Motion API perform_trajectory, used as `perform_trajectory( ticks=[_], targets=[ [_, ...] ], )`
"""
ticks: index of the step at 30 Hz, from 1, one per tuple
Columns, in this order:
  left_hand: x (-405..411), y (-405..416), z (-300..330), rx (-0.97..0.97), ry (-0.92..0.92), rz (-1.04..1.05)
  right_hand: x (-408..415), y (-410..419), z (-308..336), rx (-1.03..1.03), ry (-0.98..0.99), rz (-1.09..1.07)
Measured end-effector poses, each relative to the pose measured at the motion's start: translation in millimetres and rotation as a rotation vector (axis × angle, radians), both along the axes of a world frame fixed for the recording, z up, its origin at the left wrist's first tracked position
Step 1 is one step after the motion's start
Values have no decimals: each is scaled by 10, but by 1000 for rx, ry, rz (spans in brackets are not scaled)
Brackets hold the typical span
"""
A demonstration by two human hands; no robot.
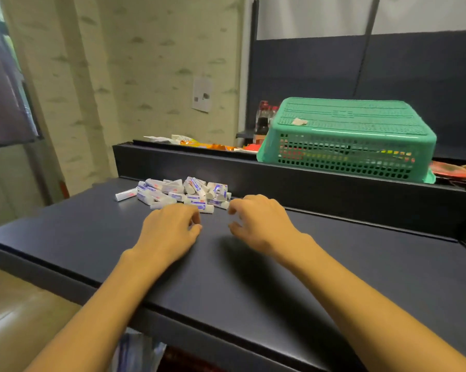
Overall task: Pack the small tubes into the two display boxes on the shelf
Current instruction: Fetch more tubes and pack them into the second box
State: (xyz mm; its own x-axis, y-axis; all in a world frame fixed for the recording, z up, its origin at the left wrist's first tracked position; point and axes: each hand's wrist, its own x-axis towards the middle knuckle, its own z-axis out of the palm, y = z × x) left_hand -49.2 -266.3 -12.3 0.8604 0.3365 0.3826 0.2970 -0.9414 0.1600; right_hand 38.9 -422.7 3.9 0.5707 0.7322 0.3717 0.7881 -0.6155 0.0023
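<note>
A heap of several small white tubes (183, 193) with blue and red print lies on the dark shelf (253, 277), close to its back wall. One tube (125, 195) lies apart at the heap's left. My left hand (170, 232) hovers just in front of the heap, fingers loosely curled, holding nothing that I can see. My right hand (258, 218) hovers beside it to the right, fingers curled and spread, also holding nothing. No display box is in view.
An upturned green plastic basket (350, 135) sits on the raised ledge (280, 167) behind the shelf. Dark bottles (262, 122) and snack wrappers (189, 142) lie left of it. The shelf's left and front edges drop to the floor.
</note>
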Motion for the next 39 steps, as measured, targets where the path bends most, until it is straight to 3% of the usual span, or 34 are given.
perform_trajectory(
  ticks=[9,18,25,35,39],
  targets=[
    [280,1370,-47,3,60,-171,105,1076,-202,45,111,-293],
    [459,1777,-131,-55,108,-306,233,1340,-334,-10,243,-539],
    [510,1788,-134,-39,85,-349,208,1393,-325,92,258,-529],
    [440,1520,-109,-77,-45,-460,-79,1169,-319,633,361,-488],
    [375,1351,-185,-183,-106,-560,-330,949,-343,735,313,-538]
  ],
)
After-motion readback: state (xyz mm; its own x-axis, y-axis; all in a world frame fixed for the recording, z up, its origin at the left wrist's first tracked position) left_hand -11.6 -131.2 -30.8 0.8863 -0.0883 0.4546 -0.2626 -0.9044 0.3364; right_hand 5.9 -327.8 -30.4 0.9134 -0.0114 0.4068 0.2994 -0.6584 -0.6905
